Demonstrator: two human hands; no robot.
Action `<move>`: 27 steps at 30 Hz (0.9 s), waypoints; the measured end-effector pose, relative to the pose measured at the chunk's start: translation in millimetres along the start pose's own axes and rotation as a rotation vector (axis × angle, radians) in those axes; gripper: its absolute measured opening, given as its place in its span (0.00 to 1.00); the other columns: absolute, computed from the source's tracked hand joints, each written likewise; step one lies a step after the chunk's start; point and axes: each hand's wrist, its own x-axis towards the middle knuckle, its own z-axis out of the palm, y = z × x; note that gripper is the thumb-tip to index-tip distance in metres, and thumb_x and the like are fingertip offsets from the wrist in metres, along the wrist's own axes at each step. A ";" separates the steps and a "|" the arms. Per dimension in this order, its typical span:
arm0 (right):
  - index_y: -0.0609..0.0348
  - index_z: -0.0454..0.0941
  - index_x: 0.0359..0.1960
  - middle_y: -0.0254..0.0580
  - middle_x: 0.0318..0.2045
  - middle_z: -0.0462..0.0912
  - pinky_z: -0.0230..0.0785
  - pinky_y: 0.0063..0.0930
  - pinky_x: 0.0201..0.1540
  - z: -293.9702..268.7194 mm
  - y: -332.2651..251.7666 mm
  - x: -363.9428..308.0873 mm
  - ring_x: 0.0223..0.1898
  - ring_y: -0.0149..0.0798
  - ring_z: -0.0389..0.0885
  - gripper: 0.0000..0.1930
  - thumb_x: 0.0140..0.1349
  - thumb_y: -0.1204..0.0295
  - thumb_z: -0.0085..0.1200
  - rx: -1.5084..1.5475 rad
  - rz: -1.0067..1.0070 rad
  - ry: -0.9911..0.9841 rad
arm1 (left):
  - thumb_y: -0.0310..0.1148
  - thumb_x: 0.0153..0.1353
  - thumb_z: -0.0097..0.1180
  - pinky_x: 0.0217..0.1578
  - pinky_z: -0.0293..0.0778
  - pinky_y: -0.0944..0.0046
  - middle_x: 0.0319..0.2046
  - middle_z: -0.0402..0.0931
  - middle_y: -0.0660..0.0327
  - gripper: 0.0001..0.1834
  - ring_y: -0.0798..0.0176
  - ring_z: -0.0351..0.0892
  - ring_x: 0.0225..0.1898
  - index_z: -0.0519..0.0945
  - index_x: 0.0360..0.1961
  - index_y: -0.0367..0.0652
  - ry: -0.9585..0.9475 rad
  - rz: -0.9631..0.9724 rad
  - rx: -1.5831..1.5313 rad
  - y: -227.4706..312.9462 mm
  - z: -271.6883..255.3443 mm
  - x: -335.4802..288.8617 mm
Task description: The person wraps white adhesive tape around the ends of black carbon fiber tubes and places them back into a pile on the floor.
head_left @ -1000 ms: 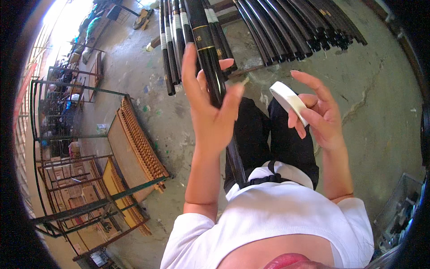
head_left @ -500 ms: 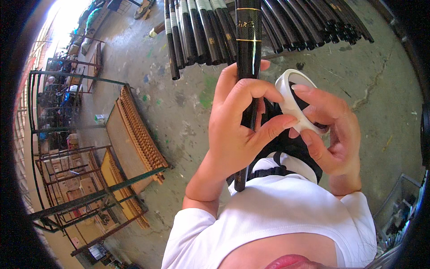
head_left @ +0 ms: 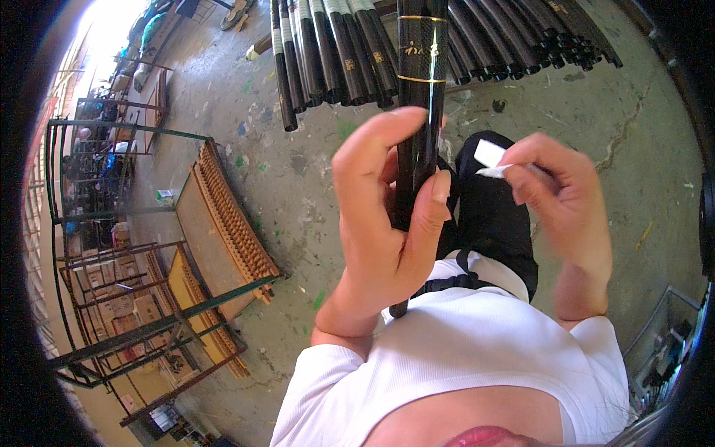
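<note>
A glossy black fishing rod (head_left: 421,104) with gold rings and gold lettering runs upright down the middle, its lower end against my white shirt. My left hand (head_left: 376,197) is wrapped round it, the thumb pressed along its right side. To the right, my right hand (head_left: 558,194) pinches a small white piece of tape (head_left: 489,154) between thumb and fingers, apart from the rod. Whether a roll sits inside the right hand is hidden.
Beyond my hands lie several black rod sections (head_left: 350,63), some with white bands, in a row. At left stands a dark metal frame rack (head_left: 160,320) beside wooden slatted racks (head_left: 223,223). A grey wire basket (head_left: 663,320) is at the lower right.
The white tape ring between both hands has gone from view. My right hand has drawn away to the right, now with a small white piece. The left fingers have closed on the rod.
</note>
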 end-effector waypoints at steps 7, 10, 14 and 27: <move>0.63 0.75 0.28 0.29 0.23 0.72 0.55 0.12 0.27 5.5 -35.9 12.0 0.24 0.19 0.65 0.06 0.58 0.73 0.55 0.035 -0.136 0.089 | 0.21 0.49 0.62 0.41 0.74 0.70 0.57 0.60 0.51 0.39 0.59 0.70 0.52 0.54 0.60 0.37 0.028 0.126 0.275 3.7 12.1 -7.1; 0.64 0.74 0.27 0.29 0.22 0.71 0.54 0.13 0.26 13.8 -37.9 17.2 0.24 0.20 0.63 0.07 0.58 0.73 0.55 0.016 -0.118 0.062 | 0.22 0.48 0.64 0.42 0.73 0.68 0.55 0.62 0.51 0.35 0.57 0.71 0.49 0.59 0.56 0.36 0.047 0.107 0.340 5.5 16.2 -13.9; 0.64 0.74 0.26 0.29 0.21 0.70 0.54 0.13 0.25 18.2 -35.6 20.9 0.23 0.20 0.63 0.08 0.59 0.72 0.55 0.007 -0.111 0.048 | 0.20 0.47 0.63 0.36 0.74 0.65 0.45 0.71 0.47 0.24 0.52 0.77 0.38 0.72 0.48 0.36 0.121 0.095 0.334 9.4 23.0 -16.9; 0.61 0.73 0.24 0.27 0.16 0.69 0.48 0.13 0.18 14.5 -37.2 21.1 0.17 0.17 0.62 0.10 0.59 0.68 0.54 0.028 -0.030 0.060 | 0.21 0.51 0.60 0.38 0.72 0.70 0.53 0.68 0.49 0.31 0.61 0.74 0.45 0.63 0.57 0.36 0.013 0.184 0.305 3.1 19.1 -12.7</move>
